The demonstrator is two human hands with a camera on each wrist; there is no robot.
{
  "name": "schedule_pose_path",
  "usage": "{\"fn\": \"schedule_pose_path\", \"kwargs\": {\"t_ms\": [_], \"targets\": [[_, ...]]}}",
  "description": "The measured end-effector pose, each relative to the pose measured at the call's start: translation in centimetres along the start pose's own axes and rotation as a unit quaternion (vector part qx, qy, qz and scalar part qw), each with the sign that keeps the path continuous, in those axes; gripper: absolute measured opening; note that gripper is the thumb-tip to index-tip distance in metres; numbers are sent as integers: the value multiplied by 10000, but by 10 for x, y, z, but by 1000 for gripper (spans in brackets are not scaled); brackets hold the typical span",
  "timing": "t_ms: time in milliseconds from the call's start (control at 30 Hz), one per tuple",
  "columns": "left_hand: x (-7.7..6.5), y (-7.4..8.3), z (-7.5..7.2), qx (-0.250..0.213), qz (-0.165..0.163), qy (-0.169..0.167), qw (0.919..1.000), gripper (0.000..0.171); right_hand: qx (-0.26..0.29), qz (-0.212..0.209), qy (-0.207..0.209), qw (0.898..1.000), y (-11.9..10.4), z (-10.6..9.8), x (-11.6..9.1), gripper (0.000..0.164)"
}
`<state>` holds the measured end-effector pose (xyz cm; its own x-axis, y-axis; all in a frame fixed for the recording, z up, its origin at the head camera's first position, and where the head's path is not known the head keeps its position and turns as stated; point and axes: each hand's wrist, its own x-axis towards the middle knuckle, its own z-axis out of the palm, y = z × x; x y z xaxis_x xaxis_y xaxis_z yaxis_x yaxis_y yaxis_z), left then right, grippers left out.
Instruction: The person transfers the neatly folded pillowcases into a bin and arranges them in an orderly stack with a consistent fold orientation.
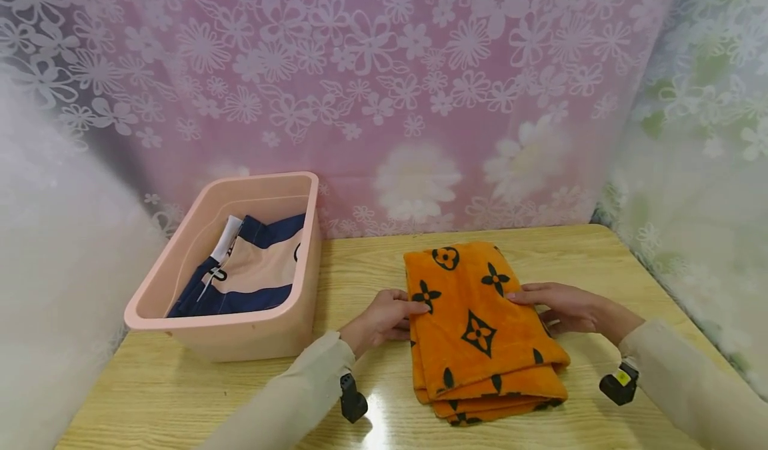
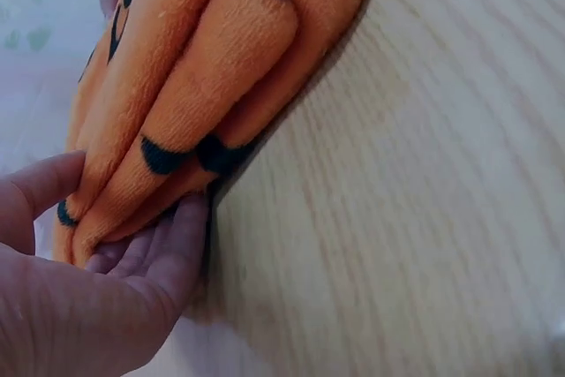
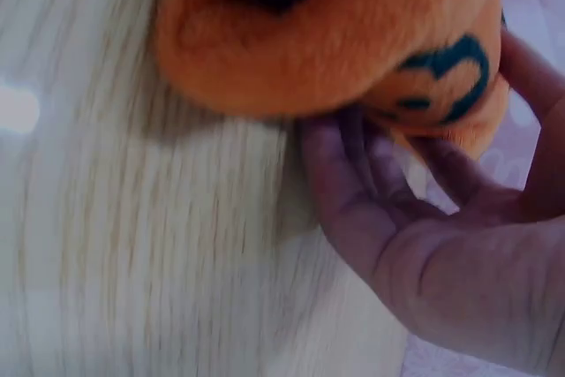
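An orange plush cloth [image 1: 456,323] with dark flower and diamond motifs lies folded in several layers on the table. At its left edge my left hand [image 1: 385,318] grips the folds, thumb on top and fingers tucked beneath, as the left wrist view shows on the cloth [image 2: 177,86]. My right hand [image 1: 567,307] holds the opposite edge, thumb over the top. In the right wrist view, the fingers [image 3: 353,183] reach under the cloth [image 3: 291,59], whose rounded fold hides their tips.
To the left stands a pink plastic tub [image 1: 240,333] holding folded navy and beige clothing [image 1: 258,270] with a white cord. A floral curtain [image 1: 360,103] hangs behind the wooden table [image 1: 360,257]. Each sleeve carries a small black device at the wrist.
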<state>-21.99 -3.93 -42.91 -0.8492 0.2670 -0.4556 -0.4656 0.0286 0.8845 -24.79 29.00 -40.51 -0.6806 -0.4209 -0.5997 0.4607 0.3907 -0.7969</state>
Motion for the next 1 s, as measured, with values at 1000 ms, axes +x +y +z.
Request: {"fn": "schedule_pose_path", "kwargs": {"t_ms": [1000], "targets": [[-8,-13,-1,-1025,-73,-276,9943,53,995,-782,-449,9909,16,16,-6,63]]}}
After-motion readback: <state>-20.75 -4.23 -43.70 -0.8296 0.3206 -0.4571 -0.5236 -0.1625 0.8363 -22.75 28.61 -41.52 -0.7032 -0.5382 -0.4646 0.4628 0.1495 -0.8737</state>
